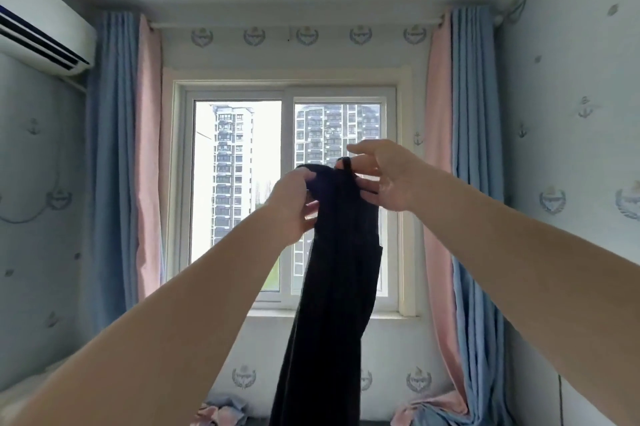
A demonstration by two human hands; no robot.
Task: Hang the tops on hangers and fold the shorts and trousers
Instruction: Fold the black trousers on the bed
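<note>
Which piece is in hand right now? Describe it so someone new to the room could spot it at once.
Find the window in the far wall. In front of it the left hand and right hand hold up a long black garment by its top edge. It is the only dark piece; the other clothes, pale pink and blue, lie heaped low beneath the window.

Two hands, one black garment, one window, one air conditioner.
</note>
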